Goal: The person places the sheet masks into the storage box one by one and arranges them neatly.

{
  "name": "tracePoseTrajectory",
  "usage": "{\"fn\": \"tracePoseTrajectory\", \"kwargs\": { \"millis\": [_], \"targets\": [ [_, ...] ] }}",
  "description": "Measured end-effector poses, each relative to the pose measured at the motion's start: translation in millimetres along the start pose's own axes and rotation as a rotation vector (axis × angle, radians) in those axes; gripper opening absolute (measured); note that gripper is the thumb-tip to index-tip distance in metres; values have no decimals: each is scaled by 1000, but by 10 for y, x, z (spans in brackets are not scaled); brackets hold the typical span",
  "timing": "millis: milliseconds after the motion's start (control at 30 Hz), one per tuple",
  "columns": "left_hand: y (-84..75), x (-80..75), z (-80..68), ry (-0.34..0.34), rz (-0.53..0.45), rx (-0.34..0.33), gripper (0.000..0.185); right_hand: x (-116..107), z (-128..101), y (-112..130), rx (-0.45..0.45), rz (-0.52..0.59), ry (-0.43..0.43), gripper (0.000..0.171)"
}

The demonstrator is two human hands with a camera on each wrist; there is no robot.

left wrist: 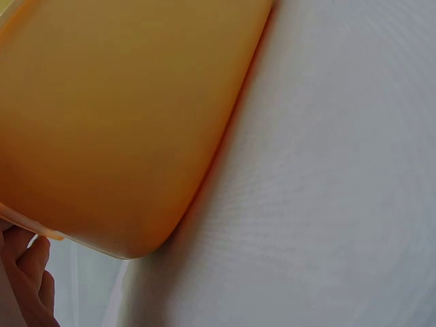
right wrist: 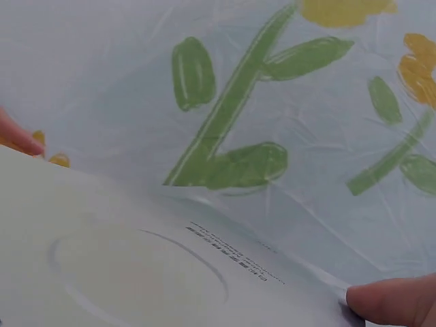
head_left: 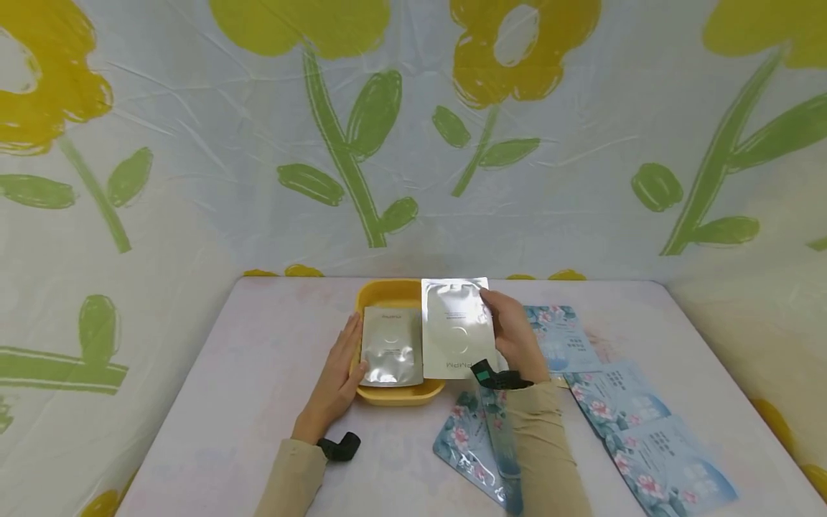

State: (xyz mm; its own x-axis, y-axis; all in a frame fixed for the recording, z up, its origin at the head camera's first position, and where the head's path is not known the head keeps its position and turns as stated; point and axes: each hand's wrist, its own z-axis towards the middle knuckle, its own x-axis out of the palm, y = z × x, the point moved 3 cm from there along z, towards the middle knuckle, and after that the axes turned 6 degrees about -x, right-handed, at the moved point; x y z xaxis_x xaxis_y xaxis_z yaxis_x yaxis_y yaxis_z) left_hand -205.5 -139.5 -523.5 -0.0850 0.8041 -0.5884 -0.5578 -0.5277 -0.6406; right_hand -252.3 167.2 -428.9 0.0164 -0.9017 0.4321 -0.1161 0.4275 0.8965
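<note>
A yellow tray (head_left: 402,396) stands at the middle of the table with a silvery sachet (head_left: 392,350) lying in it. My left hand (head_left: 336,377) holds the tray's left rim, fingers along the outside and thumb at the edge by the sachet. In the left wrist view the tray's outer wall (left wrist: 129,129) fills much of the picture. My right hand (head_left: 517,330) pinches the upper right edge of a second pale silvery sachet (head_left: 457,337), raised over the tray's right side. Its thumb (right wrist: 388,300) presses on the foil in the right wrist view.
To the right lie several blue flowered sachets, one behind the right hand (head_left: 561,337) and others at the right front (head_left: 668,459). More blue sachets (head_left: 470,441) lie partly under the right forearm. A flower-printed cloth (head_left: 413,143) hangs behind the table.
</note>
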Motion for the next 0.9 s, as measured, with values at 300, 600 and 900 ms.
{"fn": "tracePoseTrajectory", "kwargs": {
  "millis": [300,600,900],
  "targets": [
    [7,20,4,2,-8,4,67,434,206,-199,-28,-180,-5,32],
    [4,9,-1,3,1,-9,67,694,276,-442,57,-404,40,41],
    [18,8,-18,29,10,-30,68,823,281,-579,73,-518,105,49]
  ]
}}
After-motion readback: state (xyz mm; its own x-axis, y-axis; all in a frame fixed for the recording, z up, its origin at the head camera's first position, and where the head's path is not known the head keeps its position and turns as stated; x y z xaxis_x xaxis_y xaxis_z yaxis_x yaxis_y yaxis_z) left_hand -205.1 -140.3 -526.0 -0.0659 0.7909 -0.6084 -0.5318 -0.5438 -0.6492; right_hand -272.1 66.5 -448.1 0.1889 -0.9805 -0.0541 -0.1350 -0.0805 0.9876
